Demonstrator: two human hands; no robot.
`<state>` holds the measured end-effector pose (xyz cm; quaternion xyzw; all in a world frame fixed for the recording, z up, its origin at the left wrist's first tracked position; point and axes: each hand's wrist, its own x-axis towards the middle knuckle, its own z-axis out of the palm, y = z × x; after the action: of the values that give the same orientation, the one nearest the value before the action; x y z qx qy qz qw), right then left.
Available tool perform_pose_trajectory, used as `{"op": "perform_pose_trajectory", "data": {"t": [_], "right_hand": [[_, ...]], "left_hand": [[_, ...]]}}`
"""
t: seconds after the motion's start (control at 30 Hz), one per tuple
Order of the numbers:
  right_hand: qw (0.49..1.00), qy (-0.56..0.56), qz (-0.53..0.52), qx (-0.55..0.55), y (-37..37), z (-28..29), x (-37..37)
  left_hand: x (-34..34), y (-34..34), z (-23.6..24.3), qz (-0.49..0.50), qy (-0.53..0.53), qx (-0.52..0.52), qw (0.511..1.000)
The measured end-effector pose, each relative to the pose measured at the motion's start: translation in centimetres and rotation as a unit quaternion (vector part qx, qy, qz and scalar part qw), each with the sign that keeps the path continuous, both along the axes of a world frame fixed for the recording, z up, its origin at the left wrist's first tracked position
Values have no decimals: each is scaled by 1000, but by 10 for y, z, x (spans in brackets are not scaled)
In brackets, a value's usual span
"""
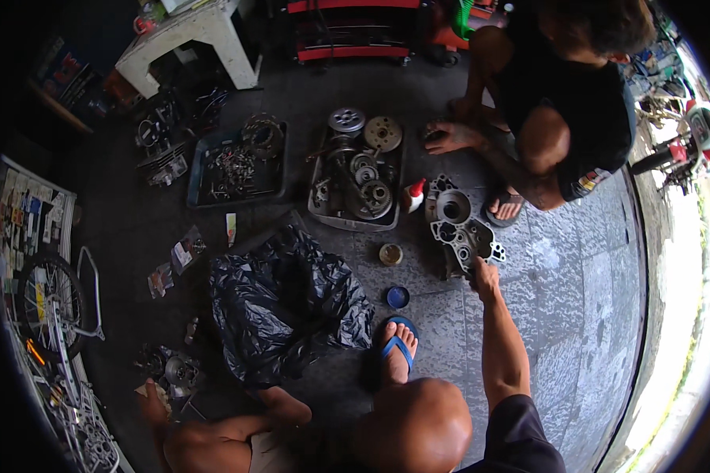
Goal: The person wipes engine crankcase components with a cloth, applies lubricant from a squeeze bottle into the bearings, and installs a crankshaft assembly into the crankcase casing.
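Observation:
My right hand (485, 277) is closed on the lower edge of a silver engine case (452, 206) lying at the right, its fingertips partly hidden. My left hand (151, 402), low at the left, holds a beige rag (158, 391) beside a metal engine part (180, 370). Between my arms a crumpled black plastic sheet (284, 299) covers part of the floor. A small open jar (390, 254) and a blue lid (397, 297) sit near my sandalled foot. A white bottle with a red cap (413, 197) stands left of the case.
Another person (576, 118) squats at upper right, hands (446, 138) near a plastic tub of gears (317, 205). A tray of small parts (201, 189), a white stool (241, 63) and a red tool trolley (351, 12) lie beyond. A bicycle wheel (31, 276) is at far left.

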<state>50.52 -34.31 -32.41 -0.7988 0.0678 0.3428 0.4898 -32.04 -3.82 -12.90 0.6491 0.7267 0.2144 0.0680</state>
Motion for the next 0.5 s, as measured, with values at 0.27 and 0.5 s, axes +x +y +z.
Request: {"op": "perform_pose_trajectory", "data": {"t": [0.27, 0.5], "right_hand": [[966, -229, -39, -117, -99, 76, -11], [938, -319, -134, -31, -152, 194, -77]], "left_hand": [[36, -26, -16, 75, -189, -179, 963], [180, 11, 13, -45, -380, -275, 882]]}}
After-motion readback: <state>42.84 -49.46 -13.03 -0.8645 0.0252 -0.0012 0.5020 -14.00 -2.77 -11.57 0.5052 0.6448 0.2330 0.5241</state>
